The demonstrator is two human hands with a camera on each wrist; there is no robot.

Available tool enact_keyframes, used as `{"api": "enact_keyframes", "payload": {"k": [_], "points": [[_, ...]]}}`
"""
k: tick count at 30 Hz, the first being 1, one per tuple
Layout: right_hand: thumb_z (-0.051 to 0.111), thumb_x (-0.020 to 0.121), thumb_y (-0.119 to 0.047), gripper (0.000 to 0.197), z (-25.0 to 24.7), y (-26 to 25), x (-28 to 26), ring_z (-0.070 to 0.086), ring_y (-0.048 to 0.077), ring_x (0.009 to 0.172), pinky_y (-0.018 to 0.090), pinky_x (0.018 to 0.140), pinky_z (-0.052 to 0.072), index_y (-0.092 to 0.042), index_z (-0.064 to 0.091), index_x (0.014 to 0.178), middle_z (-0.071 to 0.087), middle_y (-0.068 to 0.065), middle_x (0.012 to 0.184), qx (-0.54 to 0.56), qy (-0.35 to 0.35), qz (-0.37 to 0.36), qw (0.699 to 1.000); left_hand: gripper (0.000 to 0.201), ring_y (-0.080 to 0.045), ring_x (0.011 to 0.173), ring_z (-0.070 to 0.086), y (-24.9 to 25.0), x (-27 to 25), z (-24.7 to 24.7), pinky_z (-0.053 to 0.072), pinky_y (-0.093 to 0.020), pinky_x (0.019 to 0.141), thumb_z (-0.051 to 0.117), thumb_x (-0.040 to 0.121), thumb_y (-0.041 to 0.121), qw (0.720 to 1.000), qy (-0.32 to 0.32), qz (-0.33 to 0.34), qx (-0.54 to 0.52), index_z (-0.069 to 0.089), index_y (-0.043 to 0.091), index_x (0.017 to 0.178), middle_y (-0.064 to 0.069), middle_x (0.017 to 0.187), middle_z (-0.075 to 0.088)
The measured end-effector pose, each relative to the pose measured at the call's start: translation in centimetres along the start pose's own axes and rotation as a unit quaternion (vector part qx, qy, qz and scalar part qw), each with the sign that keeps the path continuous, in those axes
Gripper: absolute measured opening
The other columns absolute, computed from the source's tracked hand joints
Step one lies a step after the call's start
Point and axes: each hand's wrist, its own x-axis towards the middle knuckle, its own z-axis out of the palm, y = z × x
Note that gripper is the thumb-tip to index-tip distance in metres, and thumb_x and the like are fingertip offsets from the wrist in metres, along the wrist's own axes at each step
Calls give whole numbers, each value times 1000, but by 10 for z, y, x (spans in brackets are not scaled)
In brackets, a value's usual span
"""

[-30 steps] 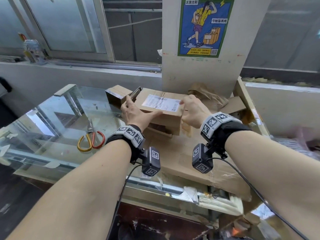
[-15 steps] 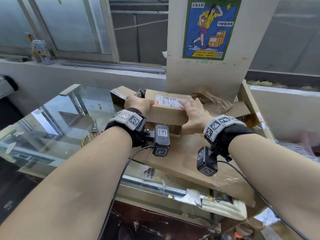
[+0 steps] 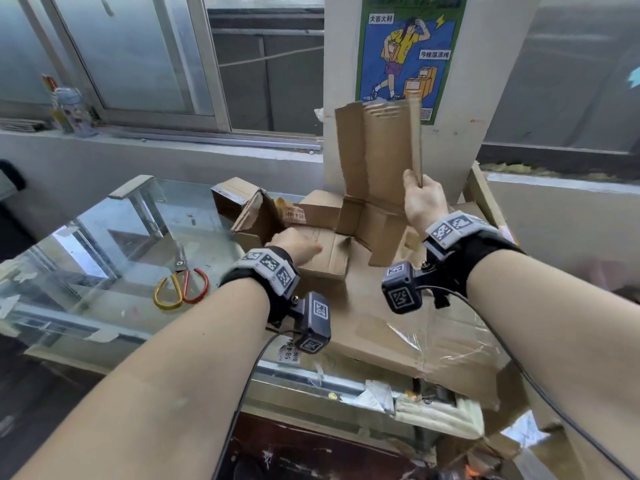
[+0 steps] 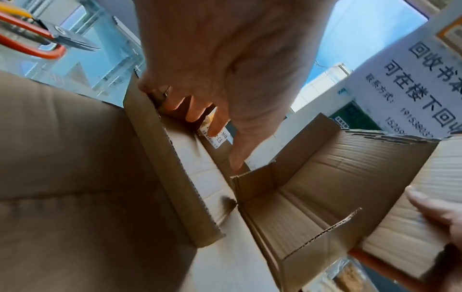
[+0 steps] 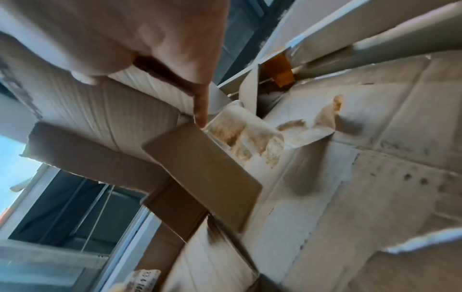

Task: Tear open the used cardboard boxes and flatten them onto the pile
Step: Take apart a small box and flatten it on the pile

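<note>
Whereas 0.5 s ago: both hands pressed on the shut, labelled box; its panels now stand unfolded, raised before the poster.
Right hand: lifted, fingers clenched round the edge of the torn box, which stands upright.
Left hand: fingers straight, pressing the box's lower part on the pile.
Material: brown corrugated board, ragged fluted edges, creased folds; clear tape on the pile.
Surface: glass counter; scissors with red and yellow handles left of the pile.
Room: window frame and grey sill behind.
</note>
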Motion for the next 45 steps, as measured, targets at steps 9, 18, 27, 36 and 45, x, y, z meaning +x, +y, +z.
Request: {"api": "enact_keyframes", "payload": {"k": [9, 18, 27, 36, 45], "points": [[36, 102, -16, 41, -17, 15, -1, 43, 36, 129, 38, 103, 35, 5, 35, 138, 44, 22, 139, 30, 19, 233, 972, 32, -31, 117, 54, 0, -8, 13, 43, -37, 97, 53, 92, 27, 959, -39, 0, 282, 59, 8, 118, -12, 124, 58], [38, 98, 1, 27, -28, 10, -25, 62, 18, 105, 21, 87, 44, 10, 55, 118, 58, 18, 121, -198, -137, 172, 955, 72, -36, 129, 39, -4, -7, 29, 39, -43, 100, 73, 79, 35, 936, -103, 100, 322, 38, 20, 140, -10, 143, 37], [51, 94, -14, 17, -26, 24, -19, 59, 25, 101, 26, 70, 45, 0, 60, 97, 64, 13, 115, -243, -135, 146, 949, 34, -31, 107, 61, -8, -5, 22, 50, -38, 84, 38, 95, 10, 908, 89, 166, 373, 64, 15, 117, -11, 116, 64], [44, 98, -10, 26, -18, 36, -28, 55, 29, 116, 18, 78, 47, 3, 59, 115, 60, 15, 119, -198, -104, 157, 962, 53, -27, 124, 49, 38, -15, -24, 45, -38, 96, 35, 92, -3, 878, 343, 310, 125, 41, 11, 143, -8, 144, 47], [44, 98, -17, 37, 0, 39, -20, 57, 30, 114, 25, 71, 48, -4, 51, 131, 57, 14, 128, 139, -59, 212, 966, 39, -31, 96, 65, 100, -48, 3, 48, -37, 77, 35, 101, 20, 846, 225, 420, 241, 39, 25, 139, -8, 108, 68]]}}
